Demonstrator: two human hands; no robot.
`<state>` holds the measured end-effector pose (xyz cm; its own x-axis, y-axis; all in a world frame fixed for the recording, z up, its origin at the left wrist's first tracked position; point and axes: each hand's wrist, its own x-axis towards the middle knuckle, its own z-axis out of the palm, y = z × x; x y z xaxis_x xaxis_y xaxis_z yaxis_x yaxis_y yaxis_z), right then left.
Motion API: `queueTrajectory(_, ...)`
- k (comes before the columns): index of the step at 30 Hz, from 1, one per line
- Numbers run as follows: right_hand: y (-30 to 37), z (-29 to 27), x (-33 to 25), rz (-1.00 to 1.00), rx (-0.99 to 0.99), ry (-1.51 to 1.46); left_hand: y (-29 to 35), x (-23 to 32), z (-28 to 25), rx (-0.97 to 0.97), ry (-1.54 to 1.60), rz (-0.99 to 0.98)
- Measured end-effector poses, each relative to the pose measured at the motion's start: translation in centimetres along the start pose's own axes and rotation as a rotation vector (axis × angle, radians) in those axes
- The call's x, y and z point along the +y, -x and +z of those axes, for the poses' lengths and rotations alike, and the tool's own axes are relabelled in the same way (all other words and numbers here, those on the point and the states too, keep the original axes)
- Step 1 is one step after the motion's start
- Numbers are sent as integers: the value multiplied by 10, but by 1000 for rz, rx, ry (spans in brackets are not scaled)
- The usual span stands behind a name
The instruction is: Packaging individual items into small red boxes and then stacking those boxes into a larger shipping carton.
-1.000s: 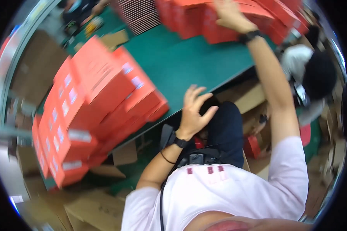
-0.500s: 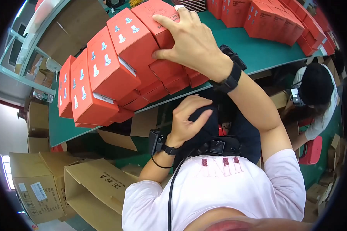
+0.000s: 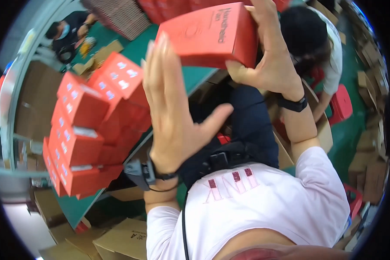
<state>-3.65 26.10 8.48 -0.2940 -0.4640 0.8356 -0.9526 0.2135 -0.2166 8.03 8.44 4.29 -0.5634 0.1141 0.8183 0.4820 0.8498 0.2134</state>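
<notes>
My right hand (image 3: 271, 65) grips a red carton box (image 3: 203, 37) by its right end, with the thumb under the near corner and the fingers up the side. The box is lifted over the far edge of my lap. At its left end my left hand (image 3: 171, 104) is raised with fingers stretched out and thumb spread. The fingertips overlap the box's left edge; whether they touch it I cannot tell. A stack of similar red boxes (image 3: 84, 143) stands left of my left hand.
The boxes stand on a green table (image 3: 80, 210). A bundle of cardboard dividers (image 3: 121, 17) and more red boxes lie at the back. A co-worker (image 3: 310, 39) bends over an open carton on the right. Another person (image 3: 69, 32) sits far left. Brown cartons (image 3: 121, 238) stand lower left.
My right hand has taken a red box off the stack and carried it to the right. My left hand has risen from my lap toward the box. The view has turned right.
</notes>
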Motion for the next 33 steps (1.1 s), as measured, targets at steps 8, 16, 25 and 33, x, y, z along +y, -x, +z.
queueTrajectory(8, 70, -32, 58, 88, -166, -354, -37, -31, 89, -482, 560, -88)
queueTrajectory(16, 95, -4, 100, 776, -238, -544, -15, -38, 157, -190, 115, -56)
queueTrajectory(25, 103, 10, 105, 821, -284, -683, -15, -40, 156, -232, 170, -68)
queueTrajectory(33, 97, -6, 96, 740, -279, -511, -21, -33, 147, -185, 109, 39)
